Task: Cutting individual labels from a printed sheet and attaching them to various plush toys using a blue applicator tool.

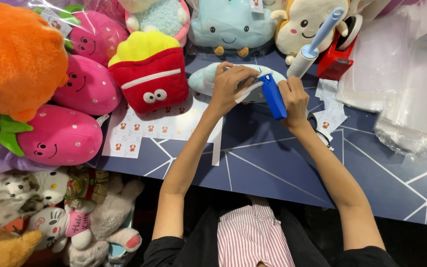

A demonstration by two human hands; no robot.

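Blue handheld tool [274, 96], long and slab-shaped, angled at upper centre of frame over pale blue plush [201, 79] on dark table [273, 168]. Gripped at right edge by closed right hand [295, 99]. Left hand [228, 86] just left of it, fingers pinching a white strip [248, 92] against plush.

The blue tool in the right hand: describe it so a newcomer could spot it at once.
Start at the dark blue table, then find the person's two hands at its middle. The right hand grips a blue tagging gun, the only solid bright-blue plastic piece there, pressed against a pale blue plush.
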